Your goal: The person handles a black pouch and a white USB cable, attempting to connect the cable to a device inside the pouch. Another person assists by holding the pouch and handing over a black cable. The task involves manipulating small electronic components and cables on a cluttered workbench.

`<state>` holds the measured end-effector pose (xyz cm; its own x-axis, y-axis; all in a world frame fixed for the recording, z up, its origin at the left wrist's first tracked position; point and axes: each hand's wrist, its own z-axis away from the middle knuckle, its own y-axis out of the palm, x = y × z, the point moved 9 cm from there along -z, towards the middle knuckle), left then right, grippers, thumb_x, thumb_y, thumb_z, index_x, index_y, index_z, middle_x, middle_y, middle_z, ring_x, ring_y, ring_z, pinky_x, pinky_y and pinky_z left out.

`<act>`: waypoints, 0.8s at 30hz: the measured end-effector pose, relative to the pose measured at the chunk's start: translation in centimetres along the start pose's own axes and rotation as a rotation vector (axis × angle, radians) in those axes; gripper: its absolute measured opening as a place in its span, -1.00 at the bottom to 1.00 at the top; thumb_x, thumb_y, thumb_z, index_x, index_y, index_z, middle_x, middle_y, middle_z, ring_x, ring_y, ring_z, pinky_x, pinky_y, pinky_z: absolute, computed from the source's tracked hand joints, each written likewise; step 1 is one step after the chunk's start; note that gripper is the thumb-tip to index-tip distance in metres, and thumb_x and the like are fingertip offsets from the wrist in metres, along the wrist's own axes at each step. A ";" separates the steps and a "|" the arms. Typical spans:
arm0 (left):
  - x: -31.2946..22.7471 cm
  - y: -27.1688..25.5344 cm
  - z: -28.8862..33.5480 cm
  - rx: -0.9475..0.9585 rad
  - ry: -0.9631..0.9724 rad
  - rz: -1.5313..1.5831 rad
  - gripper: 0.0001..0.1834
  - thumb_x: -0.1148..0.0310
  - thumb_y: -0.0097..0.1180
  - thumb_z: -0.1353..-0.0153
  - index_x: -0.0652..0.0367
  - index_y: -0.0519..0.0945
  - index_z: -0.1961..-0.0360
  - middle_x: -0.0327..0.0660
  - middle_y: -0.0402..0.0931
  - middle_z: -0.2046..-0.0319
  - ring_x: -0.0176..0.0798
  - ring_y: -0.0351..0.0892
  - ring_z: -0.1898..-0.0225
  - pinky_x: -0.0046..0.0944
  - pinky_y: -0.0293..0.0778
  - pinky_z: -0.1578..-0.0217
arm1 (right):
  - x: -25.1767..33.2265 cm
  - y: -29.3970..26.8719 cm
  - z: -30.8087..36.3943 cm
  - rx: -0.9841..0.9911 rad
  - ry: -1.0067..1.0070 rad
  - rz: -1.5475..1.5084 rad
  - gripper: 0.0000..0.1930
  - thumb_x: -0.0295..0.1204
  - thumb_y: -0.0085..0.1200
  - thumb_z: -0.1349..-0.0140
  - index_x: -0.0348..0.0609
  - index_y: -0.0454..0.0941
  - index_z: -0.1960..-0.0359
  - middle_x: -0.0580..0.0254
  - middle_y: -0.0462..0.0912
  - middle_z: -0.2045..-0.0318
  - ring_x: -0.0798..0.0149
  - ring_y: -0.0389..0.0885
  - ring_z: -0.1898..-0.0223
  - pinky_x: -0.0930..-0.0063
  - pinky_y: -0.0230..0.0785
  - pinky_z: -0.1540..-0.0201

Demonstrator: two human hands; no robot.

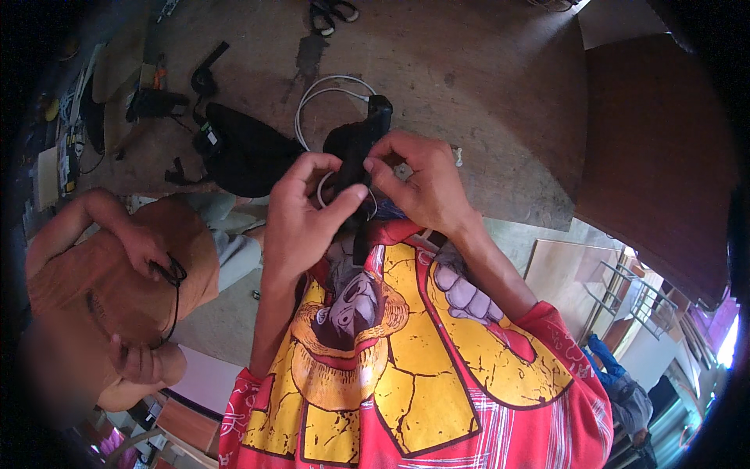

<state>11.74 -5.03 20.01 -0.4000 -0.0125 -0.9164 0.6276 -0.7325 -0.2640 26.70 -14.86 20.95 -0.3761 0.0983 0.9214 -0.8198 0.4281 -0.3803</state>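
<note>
At the near edge of the brown wooden table (500,117), a long black strap-like piece (355,148) stands between my two hands; its exact kind cannot be made out. Its near end hangs down in front of my red and yellow shirt. My left hand (305,211) grips it from the left, with the thumb reaching across. From the right, my right hand (422,172) pinches its side between thumb and fingers. A thin white cable (298,109) loops out behind the black piece, and part of it curls near my left thumb.
Left of my hands lie a black fabric piece (250,148) and a black strap (205,78). Scissors (332,16) rest at the far edge of view. On the left, a person in orange (148,266) holds a black cord (173,281). Wooden boards (656,141) stand at right.
</note>
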 end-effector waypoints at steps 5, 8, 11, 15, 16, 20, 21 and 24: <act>1.4 -0.7 -0.4 0.069 -0.159 0.386 -0.77 0.48 0.21 -0.46 0.27 0.67 -0.09 -0.26 0.72 0.14 -0.46 0.64 0.10 -0.36 0.56 0.02 | -1.8 1.1 0.7 -0.065 0.190 -0.253 -0.83 -0.45 0.31 -0.34 -0.29 0.68 0.13 0.13 0.77 0.29 0.33 0.75 0.25 0.38 0.56 0.18; 1.3 0.1 -0.5 0.097 -0.125 0.418 -0.63 0.56 0.23 -0.42 0.24 0.63 -0.23 -0.25 0.72 0.17 -0.45 0.66 0.17 -0.38 0.58 0.07 | -2.4 2.3 1.5 -0.065 0.299 -0.527 -0.81 -0.47 0.33 -0.35 -0.30 0.68 0.09 0.18 0.77 0.26 0.40 0.73 0.18 0.42 0.57 0.12; -0.7 0.5 -0.3 0.121 -0.007 0.286 -0.56 0.62 0.22 -0.40 0.20 0.63 -0.29 -0.24 0.71 0.19 -0.45 0.66 0.22 -0.41 0.59 0.13 | -2.4 3.0 1.7 -0.024 0.341 -0.742 -0.78 -0.51 0.35 -0.35 -0.34 0.67 0.04 0.22 0.78 0.21 0.45 0.72 0.12 0.49 0.59 0.07; -0.6 1.0 -0.3 0.220 0.117 0.004 -0.48 0.68 0.19 -0.38 0.14 0.61 -0.35 -0.24 0.71 0.21 -0.46 0.66 0.23 -0.42 0.60 0.17 | -2.1 3.2 1.9 0.078 0.320 -0.732 -0.77 -0.52 0.37 -0.34 -0.33 0.68 0.03 0.23 0.77 0.21 0.44 0.72 0.13 0.49 0.59 0.04; -1.1 1.1 -0.1 0.196 0.138 0.083 -0.50 0.70 0.20 -0.36 0.15 0.65 -0.30 -0.22 0.72 0.21 -0.46 0.68 0.20 -0.41 0.61 0.17 | -2.2 3.2 1.8 0.081 0.322 -0.713 -0.77 -0.52 0.37 -0.34 -0.33 0.68 0.02 0.23 0.77 0.21 0.44 0.72 0.13 0.49 0.59 0.04; -0.1 0.5 -0.3 0.180 0.135 0.079 -0.64 0.71 0.16 -0.39 0.28 0.65 -0.18 -0.16 0.72 0.16 -0.42 0.71 0.15 -0.39 0.63 0.13 | -2.7 3.2 1.7 0.077 0.339 -0.725 -0.76 -0.53 0.39 -0.32 -0.31 0.70 0.02 0.25 0.76 0.23 0.42 0.73 0.13 0.48 0.59 0.03; 0.0 0.6 -0.3 0.178 0.124 0.120 -0.67 0.71 0.15 -0.40 0.31 0.64 -0.15 -0.15 0.72 0.15 -0.40 0.72 0.15 -0.38 0.64 0.12 | -2.9 3.3 1.7 0.076 0.345 -0.746 -0.76 -0.52 0.39 -0.31 -0.30 0.71 0.02 0.25 0.76 0.23 0.42 0.73 0.13 0.48 0.59 0.03; 0.3 0.8 -0.4 0.175 0.073 0.267 -0.74 0.68 0.14 -0.42 0.35 0.61 -0.10 -0.11 0.72 0.13 -0.36 0.72 0.13 -0.34 0.66 0.10 | -3.4 3.4 1.5 0.068 0.296 -0.799 -0.77 -0.48 0.41 -0.32 -0.30 0.73 0.05 0.24 0.78 0.22 0.42 0.73 0.13 0.49 0.59 0.02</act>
<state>12.38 -5.32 19.42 -0.1837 -0.1757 -0.9671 0.5770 -0.8158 0.0386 24.56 -15.04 16.38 0.4468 0.0249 0.8943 -0.8186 0.4146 0.3975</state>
